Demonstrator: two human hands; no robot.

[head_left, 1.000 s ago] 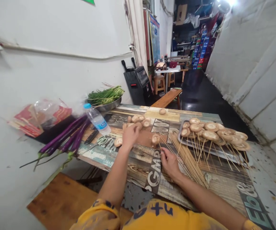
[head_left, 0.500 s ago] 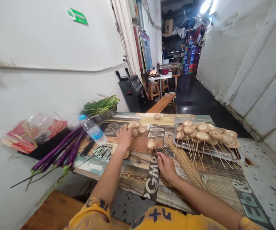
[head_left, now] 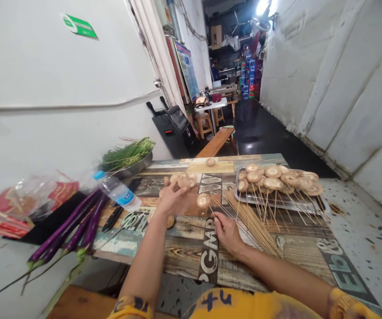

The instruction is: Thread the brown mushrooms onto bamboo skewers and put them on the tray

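Over the near side of a small pile of brown mushrooms [head_left: 186, 179], my left hand [head_left: 171, 200] has its fingers stretched and somewhat apart, slightly blurred. More mushrooms [head_left: 170, 220] lie partly hidden behind my left wrist. My right hand [head_left: 227, 231] is closed in a pinch around a thin bamboo skewer [head_left: 212, 210]. That skewer's tip points towards a single mushroom [head_left: 203, 200], pale underside up, just beyond the fingers; whether they touch I cannot tell. A bundle of loose skewers [head_left: 255, 226] lies beside my right hand.
A tray [head_left: 240, 195] of skewered mushrooms [head_left: 273, 182] stands on the right. Leftward are a water bottle [head_left: 117, 192], a knife [head_left: 112, 219], purple eggplants [head_left: 67, 226] and a metal bowl [head_left: 137, 167] of greens. One mushroom [head_left: 210, 162] sits at the table's far edge.
My left hand has drawn back slightly from the mushroom pile and its fingers have spread. My right hand keeps its pinch on the skewer. The view has turned slightly right.
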